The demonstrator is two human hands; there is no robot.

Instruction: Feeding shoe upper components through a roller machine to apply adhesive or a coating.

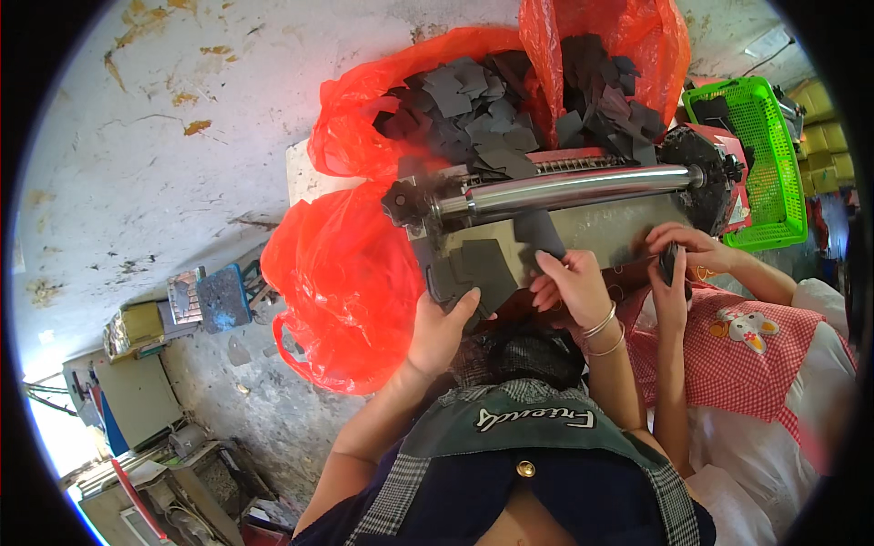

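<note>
My left hand (pixel 443 326) is closed around a stack of thin dark grey pieces (pixel 482 273), held at the near left of a machine's metal plate. Between the thumb and fingers of my right hand (pixel 572 284) is a single dark piece (pixel 537 232), its far edge close to the shiny metal roller (pixel 583 189) of the machine. Two bangles circle my right wrist. Beyond the roller, a large heap of similar dark pieces (pixel 482 109) lies in a red plastic bag.
To my right a co-worker in a red checked apron (pixel 728 355) holds dark pieces, hands beside the machine plate (pixel 601 227). A green basket (pixel 792 173) stands at the far right. Another red bag (pixel 341 282) hangs at the machine's left. Shelves and clutter line the left.
</note>
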